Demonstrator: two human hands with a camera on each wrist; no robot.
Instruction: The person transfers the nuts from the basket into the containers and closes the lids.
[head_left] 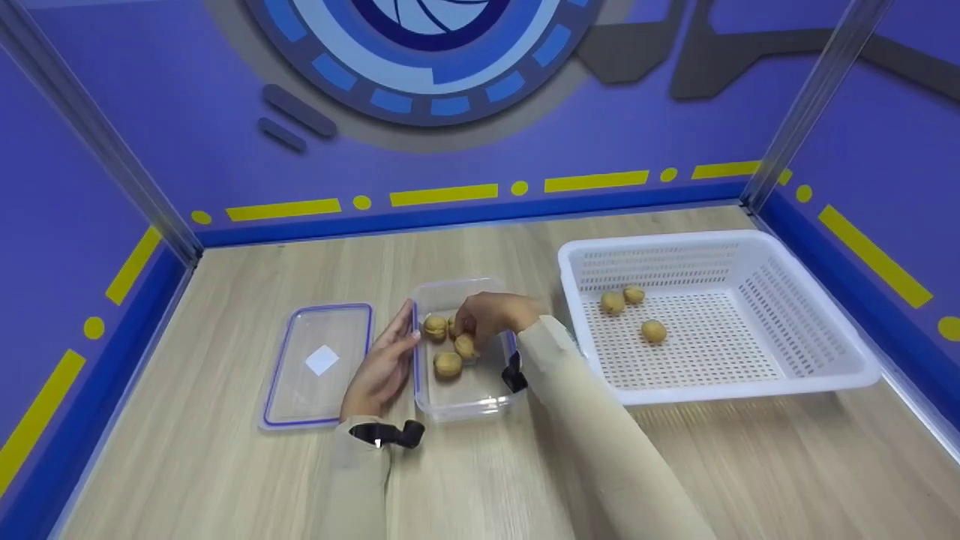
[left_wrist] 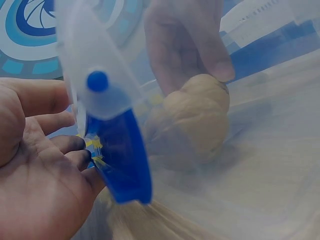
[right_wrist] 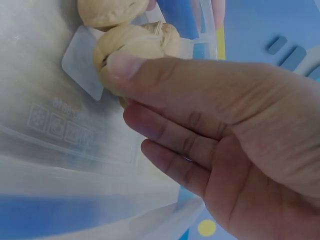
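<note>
- Fingers of the right hand are curled round one walnut inside the clear container, thumb across its top; the nut sits low in the box, seemingly not yet lifted.
- Left hand lies flat against the container's left wall, fingers straight, steadying it beside the blue clasp.
- Judged from how things lie, the work is partly done: three walnuts already rest in the white basket on the right, and about three loose walnuts are in the container besides the one being gripped.
- Lid lies flat on the table, just left of the container, touching or nearly touching the left hand.
- Basket stands just right of the container, its near-left rim close to the right sleeve; a nut would have to clear both the container wall and the basket rim.
- Open room: bare table near the person and far behind the container; the basket sits close to the right wall.
</note>
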